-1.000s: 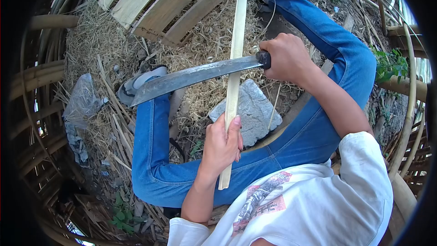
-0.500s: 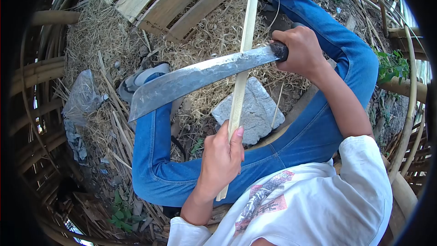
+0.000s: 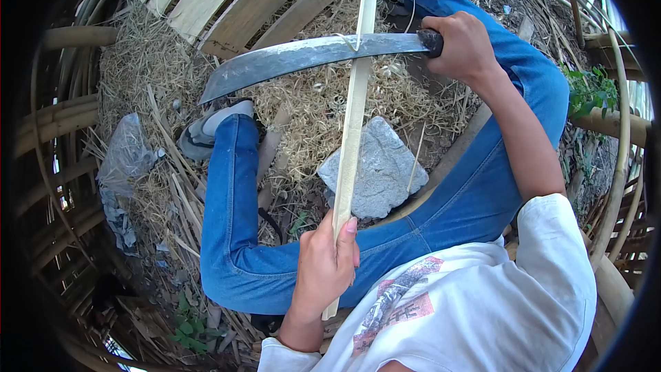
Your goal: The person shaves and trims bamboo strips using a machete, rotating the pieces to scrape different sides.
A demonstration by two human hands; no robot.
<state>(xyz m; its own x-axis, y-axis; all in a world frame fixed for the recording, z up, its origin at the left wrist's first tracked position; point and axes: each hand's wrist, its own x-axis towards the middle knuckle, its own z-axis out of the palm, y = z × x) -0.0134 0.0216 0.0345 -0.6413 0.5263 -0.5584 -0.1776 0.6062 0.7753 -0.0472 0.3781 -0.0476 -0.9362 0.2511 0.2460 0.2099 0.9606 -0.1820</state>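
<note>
My left hand [image 3: 326, 259] is wrapped round the lower part of a long pale split strip [image 3: 353, 121], thumb on top. The strip points up and away from my body, over a grey stone block [image 3: 375, 169]. My right hand [image 3: 459, 46] grips the dark handle of a large curved blade [image 3: 289, 59]. The blade lies across the upper part of the strip, its tip toward the left. A thin curled shaving [image 3: 349, 41] shows at the blade where it crosses the strip.
Pale shavings [image 3: 313, 114] cover the ground between my legs. A slatted wooden panel [image 3: 261, 4] is at the top. A crumpled plastic bag [image 3: 129, 152] lies at the left. Bamboo poles [image 3: 613, 130] stand at the right, near a green plant [image 3: 593, 93].
My right hand and the blade have moved up along the strip, away from my body. My left hand has come slightly down with the strip. A curled shaving now shows at the blade.
</note>
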